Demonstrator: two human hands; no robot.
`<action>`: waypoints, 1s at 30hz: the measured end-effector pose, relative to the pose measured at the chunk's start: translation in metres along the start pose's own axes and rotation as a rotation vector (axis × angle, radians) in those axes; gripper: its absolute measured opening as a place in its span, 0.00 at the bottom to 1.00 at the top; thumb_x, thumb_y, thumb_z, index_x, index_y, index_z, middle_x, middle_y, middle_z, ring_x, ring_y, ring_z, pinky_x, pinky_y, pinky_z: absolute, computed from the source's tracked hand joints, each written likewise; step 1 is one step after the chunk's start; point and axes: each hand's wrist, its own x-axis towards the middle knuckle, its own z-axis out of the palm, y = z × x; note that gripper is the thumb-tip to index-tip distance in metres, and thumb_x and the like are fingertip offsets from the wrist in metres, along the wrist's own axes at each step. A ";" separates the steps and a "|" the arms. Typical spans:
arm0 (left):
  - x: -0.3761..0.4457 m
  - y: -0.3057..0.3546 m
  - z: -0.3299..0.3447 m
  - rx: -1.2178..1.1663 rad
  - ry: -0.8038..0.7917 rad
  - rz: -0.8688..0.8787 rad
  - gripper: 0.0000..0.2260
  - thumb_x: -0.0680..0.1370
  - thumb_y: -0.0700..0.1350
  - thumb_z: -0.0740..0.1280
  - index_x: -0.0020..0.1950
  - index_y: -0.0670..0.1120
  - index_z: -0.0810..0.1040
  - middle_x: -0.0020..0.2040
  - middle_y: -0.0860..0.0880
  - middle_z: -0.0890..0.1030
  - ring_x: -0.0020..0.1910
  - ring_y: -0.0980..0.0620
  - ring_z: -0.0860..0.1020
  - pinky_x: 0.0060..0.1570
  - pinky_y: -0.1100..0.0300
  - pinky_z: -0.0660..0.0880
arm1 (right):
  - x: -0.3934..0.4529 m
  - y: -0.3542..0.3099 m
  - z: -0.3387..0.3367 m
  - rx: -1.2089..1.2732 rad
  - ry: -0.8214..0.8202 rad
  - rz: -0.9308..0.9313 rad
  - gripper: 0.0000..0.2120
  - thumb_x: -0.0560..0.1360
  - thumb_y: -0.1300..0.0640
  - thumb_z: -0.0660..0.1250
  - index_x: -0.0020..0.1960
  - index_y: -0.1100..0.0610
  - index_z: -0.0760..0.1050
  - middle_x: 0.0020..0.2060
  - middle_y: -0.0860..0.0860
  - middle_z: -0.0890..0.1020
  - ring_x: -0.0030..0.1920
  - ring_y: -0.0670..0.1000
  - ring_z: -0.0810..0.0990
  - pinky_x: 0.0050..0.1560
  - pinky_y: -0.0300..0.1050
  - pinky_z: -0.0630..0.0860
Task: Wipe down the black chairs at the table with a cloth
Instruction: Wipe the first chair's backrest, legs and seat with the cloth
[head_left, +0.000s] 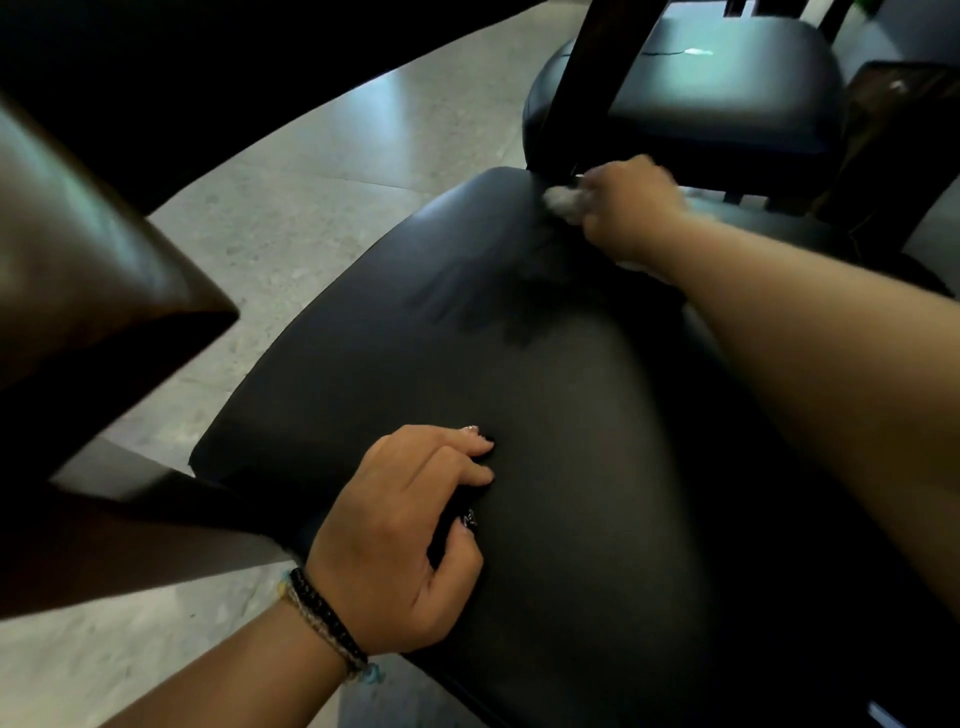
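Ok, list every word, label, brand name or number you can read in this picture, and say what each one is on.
None: no text can be read.
Black padded leather chair seat: no label or brand shows.
Small white cloth in the right hand: blurred, no print visible.
Second black padded chair seat behind: a small white mark on it, too blurred to read.
Dark beaded bracelet at the left hand: no lettering.

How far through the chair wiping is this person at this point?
Done: streaks on the near black seat suggest its middle is wiped. In hand: the right hand rubs a pale cloth at the seat's far edge; the left hand rests on the front. Left: the next chair carries a white speck.
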 end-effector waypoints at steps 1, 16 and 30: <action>0.000 0.000 0.001 0.002 0.000 0.000 0.13 0.70 0.43 0.61 0.51 0.42 0.80 0.57 0.49 0.79 0.61 0.56 0.75 0.61 0.56 0.72 | 0.002 0.020 -0.004 0.001 0.017 0.107 0.15 0.76 0.52 0.64 0.57 0.60 0.79 0.56 0.65 0.80 0.56 0.67 0.78 0.55 0.54 0.75; 0.005 0.006 -0.004 0.026 0.004 0.019 0.12 0.71 0.41 0.60 0.49 0.40 0.80 0.55 0.46 0.80 0.57 0.50 0.77 0.58 0.51 0.73 | -0.091 -0.070 -0.028 0.396 -0.111 -0.213 0.16 0.75 0.48 0.64 0.56 0.58 0.78 0.53 0.57 0.81 0.55 0.59 0.77 0.50 0.46 0.70; -0.019 -0.003 0.007 0.051 0.424 -0.356 0.15 0.74 0.44 0.59 0.59 0.44 0.75 0.61 0.49 0.77 0.62 0.50 0.74 0.62 0.45 0.71 | -0.142 -0.087 -0.025 0.411 -0.087 -0.291 0.10 0.75 0.51 0.66 0.50 0.57 0.78 0.48 0.56 0.83 0.52 0.58 0.79 0.51 0.47 0.72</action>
